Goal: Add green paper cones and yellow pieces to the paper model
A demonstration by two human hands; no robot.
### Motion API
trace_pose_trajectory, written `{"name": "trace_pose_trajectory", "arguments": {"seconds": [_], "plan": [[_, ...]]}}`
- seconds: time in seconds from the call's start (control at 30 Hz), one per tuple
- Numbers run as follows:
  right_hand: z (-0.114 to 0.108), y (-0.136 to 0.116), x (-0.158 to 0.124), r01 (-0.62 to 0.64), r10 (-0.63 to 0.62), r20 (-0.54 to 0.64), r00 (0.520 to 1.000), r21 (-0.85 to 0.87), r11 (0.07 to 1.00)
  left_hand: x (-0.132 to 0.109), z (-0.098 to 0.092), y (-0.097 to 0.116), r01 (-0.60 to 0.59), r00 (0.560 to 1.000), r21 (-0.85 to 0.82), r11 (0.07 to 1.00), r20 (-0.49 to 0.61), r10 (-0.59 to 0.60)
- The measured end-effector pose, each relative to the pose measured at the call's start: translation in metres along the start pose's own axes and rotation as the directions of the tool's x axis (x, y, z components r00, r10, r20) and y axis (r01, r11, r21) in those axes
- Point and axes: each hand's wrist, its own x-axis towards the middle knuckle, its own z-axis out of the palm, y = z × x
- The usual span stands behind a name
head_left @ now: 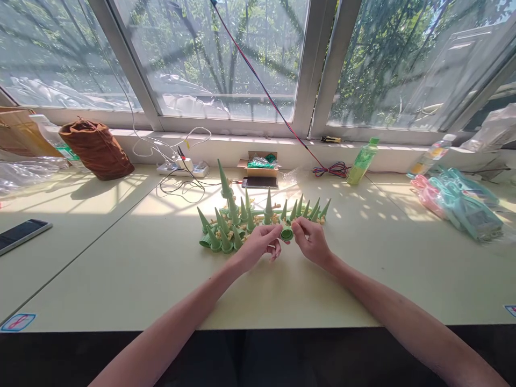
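Between my two hands is a green cone-like piece [286, 234], its round hollow end facing me. My left hand [264, 240] pinches it from the left with thumb and forefinger, the other fingers curled below. From the other side my right hand [312, 240] grips it, fingers closed at its edge. Just beyond the hands, several green cones [268, 207] stand upright among small yellowish pieces on the pale table [161, 279]. One taller stack of cones [224, 181] rises at the left of the group, and a few green pieces lie on their sides.
Behind the cones are a phone [260, 183], an open small box [262, 163] and a power strip [193, 170] with cables. A brown bag [97, 149] and another phone [23, 235] are at left. Rightward are a green bottle [363, 162] and plastic-wrapped packets [463, 204].
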Motion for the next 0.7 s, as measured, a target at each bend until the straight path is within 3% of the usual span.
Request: {"name": "trace_pose_trajectory", "arguments": {"seconds": [0.4, 0.47, 0.6, 0.7], "plan": [[0.0, 0.001, 0.0, -0.015, 0.015, -0.012, 1.0, 0.002, 1.0, -0.002, 0.0, -0.002, -0.156, 0.982, 0.346, 0.925, -0.051, 0.184], [0.001, 0.001, 0.0, -0.023, 0.023, -0.014, 1.0, 0.004, 1.0, -0.001, 0.001, -0.006, -0.213, 0.955, 0.441, 0.872, -0.096, 0.282], [0.001, 0.001, 0.0, -0.047, 0.047, -0.012, 0.999, 0.023, 0.999, 0.0, 0.001, -0.013, -0.338, 0.842, 0.676, 0.655, -0.094, 0.531], [0.001, 0.001, 0.001, -0.061, 0.062, -0.015, 0.998, 0.044, 0.997, 0.001, 0.001, -0.016, -0.338, 0.809, 0.768, 0.544, -0.058, 0.585]]}}
